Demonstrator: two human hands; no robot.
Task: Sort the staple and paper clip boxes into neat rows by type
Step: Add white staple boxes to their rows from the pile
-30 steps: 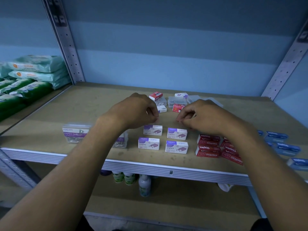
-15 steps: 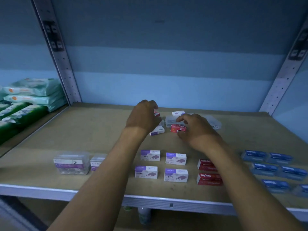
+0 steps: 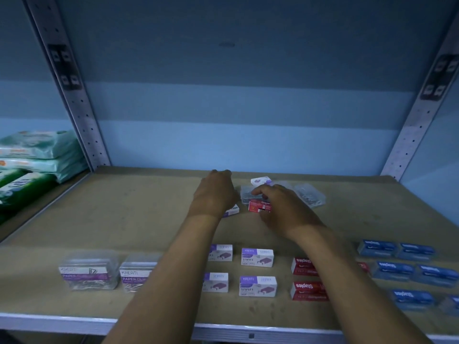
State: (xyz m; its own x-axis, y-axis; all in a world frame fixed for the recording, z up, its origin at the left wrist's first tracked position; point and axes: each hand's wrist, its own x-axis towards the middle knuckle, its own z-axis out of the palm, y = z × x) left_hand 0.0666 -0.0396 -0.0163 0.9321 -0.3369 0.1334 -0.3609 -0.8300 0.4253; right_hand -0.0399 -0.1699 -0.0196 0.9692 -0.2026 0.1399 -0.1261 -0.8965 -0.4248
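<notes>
Both hands reach to the back of the shelf board [image 3: 129,209], where the unsorted boxes lie in a loose cluster. The right hand [image 3: 285,212] has its fingers curled down over a red staples box [image 3: 259,207], thumb at the near side, which reads as a pinch grip; whether the box is already off the board cannot be told. The left hand [image 3: 214,194] arches over something hidden beneath its palm, with a white-and-purple staples box [image 3: 232,211] peeking out just under its wrist; whether it grips anything cannot be told. Just beyond the right hand's fingertips lie a clear case of paper clips [image 3: 246,193], another white-and-purple box [image 3: 260,181] and, farther to its right, a second clear case [image 3: 310,194]. Nearer the person than both hands, the sorted stock lies in rows by type, likely why the red box is being taken: the red row [image 3: 308,279] lies beside the right forearm, lettering "Staples" upside down. Between the forearms lie purple-topped boxes [image 3: 257,271] marked "KREATI" and "STAPLES". To the outside of the left forearm are clear tubs [image 3: 111,271] labelled "KREATI PAPER CLIPS", partly blurred. To the outside of the right forearm are blue boxes [image 3: 407,266], also printed "Staples" upside down. The green packets [image 3: 37,155] far off to the left are no part of the sort.
</notes>
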